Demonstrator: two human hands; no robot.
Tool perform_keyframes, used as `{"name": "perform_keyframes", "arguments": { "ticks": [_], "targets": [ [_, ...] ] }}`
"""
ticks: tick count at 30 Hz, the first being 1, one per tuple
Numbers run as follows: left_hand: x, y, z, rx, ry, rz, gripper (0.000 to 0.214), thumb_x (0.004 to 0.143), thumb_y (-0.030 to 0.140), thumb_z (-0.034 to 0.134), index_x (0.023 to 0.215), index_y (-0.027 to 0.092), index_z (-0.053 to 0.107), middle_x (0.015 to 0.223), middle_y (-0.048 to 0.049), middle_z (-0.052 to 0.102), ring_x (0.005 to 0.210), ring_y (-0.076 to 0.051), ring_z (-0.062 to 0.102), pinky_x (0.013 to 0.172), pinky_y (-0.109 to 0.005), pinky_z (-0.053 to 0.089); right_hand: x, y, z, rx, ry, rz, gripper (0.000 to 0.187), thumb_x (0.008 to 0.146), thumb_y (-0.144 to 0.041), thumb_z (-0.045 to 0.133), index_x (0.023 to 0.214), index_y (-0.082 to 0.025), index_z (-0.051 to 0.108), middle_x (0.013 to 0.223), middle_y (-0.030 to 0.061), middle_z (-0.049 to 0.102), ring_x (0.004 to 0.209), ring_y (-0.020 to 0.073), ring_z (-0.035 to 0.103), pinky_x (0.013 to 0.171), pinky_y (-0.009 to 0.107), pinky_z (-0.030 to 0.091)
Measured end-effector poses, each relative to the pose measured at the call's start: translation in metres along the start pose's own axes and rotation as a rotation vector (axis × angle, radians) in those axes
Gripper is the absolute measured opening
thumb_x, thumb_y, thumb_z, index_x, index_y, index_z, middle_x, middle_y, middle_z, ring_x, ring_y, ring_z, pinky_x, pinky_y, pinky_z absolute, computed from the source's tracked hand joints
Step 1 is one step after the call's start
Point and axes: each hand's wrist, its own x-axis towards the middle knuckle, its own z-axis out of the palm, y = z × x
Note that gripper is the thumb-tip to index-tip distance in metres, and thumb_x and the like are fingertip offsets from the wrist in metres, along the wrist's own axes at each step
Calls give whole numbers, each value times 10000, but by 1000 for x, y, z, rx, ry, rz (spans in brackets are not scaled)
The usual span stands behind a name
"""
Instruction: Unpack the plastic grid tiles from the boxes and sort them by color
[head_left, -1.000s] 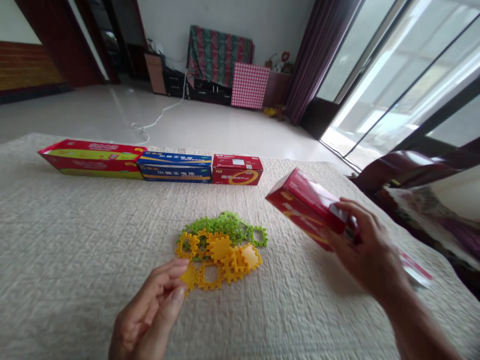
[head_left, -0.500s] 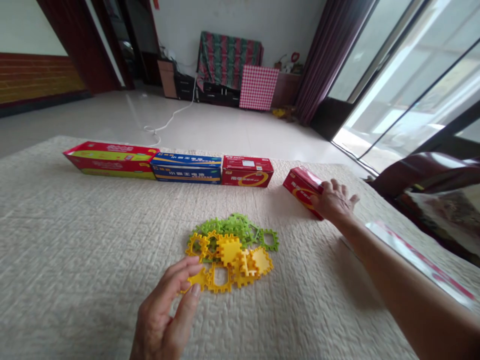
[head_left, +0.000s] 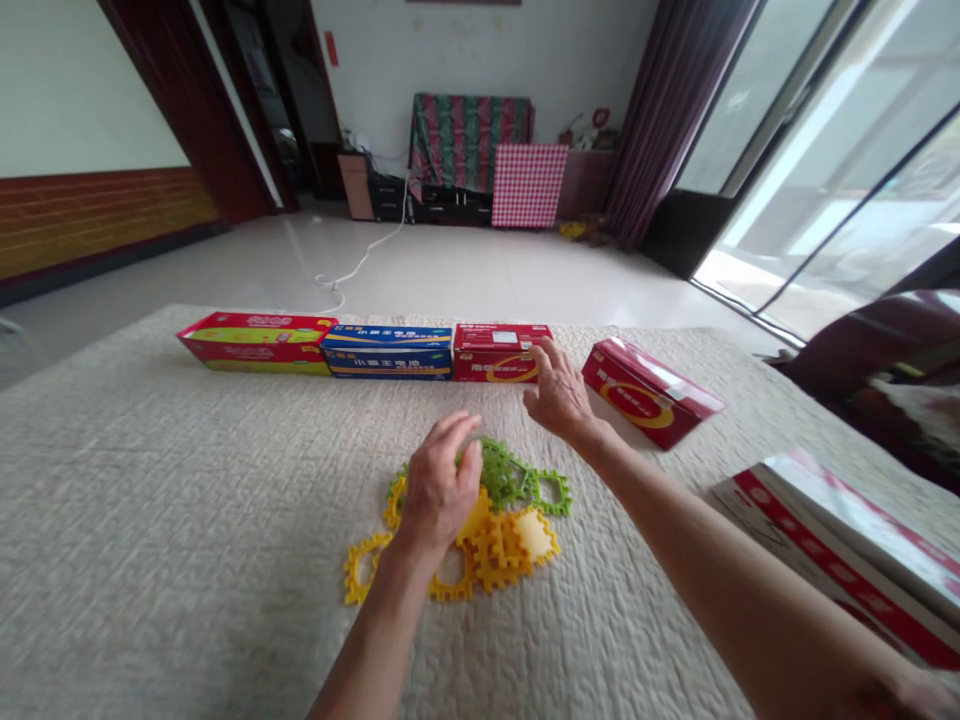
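Note:
My left hand point(head_left: 441, 475) hovers over a pile of toy pieces, fingers bent and apart, holding nothing visible. The pile has yellow notched plastic building pieces point(head_left: 534, 534) in front and green ones point(head_left: 553, 492) behind; my hand and forearm hide part of it. Farther out, my right hand point(head_left: 561, 392) is open, its fingers overlapping the right end of a red box point(head_left: 491, 352) in view. Whether they touch it I cannot tell. To the right, another red box point(head_left: 645, 395) lies at an angle, apart from the hand.
A blue box point(head_left: 387, 353) and a red-and-yellow-green box point(head_left: 259, 343) continue the row to the left. A white-and-red box point(head_left: 825, 560) lies at right near my forearm. Everything rests on a quilted beige cover point(head_left: 225, 520). Beyond is the tiled floor point(head_left: 480, 265) with a white cable point(head_left: 367, 258).
My right hand has left the angled red box and moved left to the neighbouring red box. My left hand has moved forward and right over the pieces. The view has shifted slightly.

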Motion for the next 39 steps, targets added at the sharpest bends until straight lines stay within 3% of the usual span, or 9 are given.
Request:
{"name": "perform_keyframes", "arguments": {
  "ticks": [3,9,12,18,23,27,31,34,39],
  "targets": [
    [81,-7,30,192,-2,119,401,843,154,514,1238,130,577,1296,-130,588,1223,-233,537,1080,-379,418,17,12,5,3,-26,-5,771,726,-196,584,1441,-145,303,1579,179,195,1360,403,308,975,579,414],
    [174,-37,53,601,-417,161,801,683,361,750,1371,134,410,1455,-204,376,1369,-383,298,1083,-535,300,67,39,10,-3,-129,-72,978,625,-310,778,1456,-179,280,1577,186,170,1363,462,265,974,583,406],
    [191,-48,59,670,-585,164,1057,584,467,808,1427,100,285,1509,-254,247,1410,-434,163,1095,-603,173,81,46,18,-6,-171,-105,971,580,-302,814,1417,-144,347,1512,188,294,1300,427,356,998,512,399],
    [194,-47,67,663,-595,160,855,613,443,784,1302,108,406,1338,-201,407,1238,-389,418,1052,-521,240,77,46,28,-13,-129,-115,666,738,-256,650,1346,-115,418,1354,158,425,1065,260,537,917,360,440],
    [186,-20,49,596,-561,203,849,611,478,773,1302,128,426,1309,-179,389,1174,-383,459,1026,-480,291,58,44,-7,-38,-57,-98,663,682,-210,673,1311,-162,470,1327,156,450,998,303,561,863,424,485],
    [158,21,4,520,-525,326,873,613,542,757,1321,146,435,1231,-138,442,1112,-340,489,999,-464,348,-1,27,-68,-6,90,-138,677,687,-181,622,1341,-229,455,1398,123,422,1121,350,524,951,500,469],
    [78,59,-62,371,-567,388,744,660,555,707,1267,174,507,1107,-112,523,972,-275,556,914,-427,448,-107,-11,-112,306,158,-99,653,719,-245,624,1345,-298,446,1462,77,399,1305,352,432,1038,524,441],
    [-2,67,-97,270,-619,253,732,640,471,735,1281,202,506,1067,-97,562,923,-262,585,846,-422,510,-183,-44,-109,602,108,115,647,800,-350,591,1407,-365,369,1432,47,466,1276,337,490,1004,555,479],
    [-101,48,-108,339,-437,94,815,578,188,699,1355,211,457,1252,-140,531,1067,-318,570,891,-475,530,-241,-74,-70,738,72,69,647,782,-275,608,1389,-339,396,1439,71,462,1294,364,476,1005,608,458]
  ]
}}
